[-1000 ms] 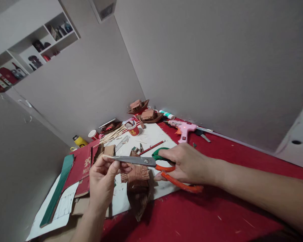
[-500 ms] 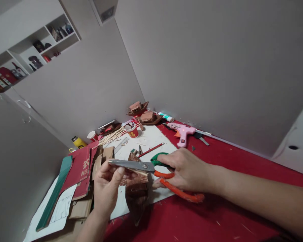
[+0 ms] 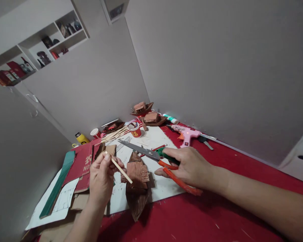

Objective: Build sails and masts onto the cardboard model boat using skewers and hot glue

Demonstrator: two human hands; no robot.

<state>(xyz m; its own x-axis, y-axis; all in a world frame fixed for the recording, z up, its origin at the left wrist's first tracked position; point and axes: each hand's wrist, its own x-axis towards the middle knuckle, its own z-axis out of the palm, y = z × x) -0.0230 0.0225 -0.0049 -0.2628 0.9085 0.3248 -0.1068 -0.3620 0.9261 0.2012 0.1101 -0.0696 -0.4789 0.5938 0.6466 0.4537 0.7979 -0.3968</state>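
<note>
My left hand [image 3: 102,174] pinches a short pale wooden stick [image 3: 121,171] between thumb and fingers, its free end slanting down to the right. My right hand [image 3: 189,166] grips a pair of scissors [image 3: 143,151] by green and orange handles; the blades point left, above the table and apart from the stick. Below and between the hands lies a brown model boat [image 3: 137,195] with a roofed cabin, resting on a white sheet [image 3: 164,191]. The stick's end hangs over the cabin roof.
A pink glue gun [image 3: 187,134] lies at the right back. Two finished-looking model boats [image 3: 153,117] stand by the wall near a red paper cup [image 3: 134,130] and thin sticks [image 3: 113,135]. Red cardboard [image 3: 78,164] and a green strip [image 3: 58,185] lie left on the red tablecloth [image 3: 242,188].
The scissors have moved up and away from my left hand. The stick is now tilted down to the right, and more of the boat's cabin shows. The whole view has shifted slightly.
</note>
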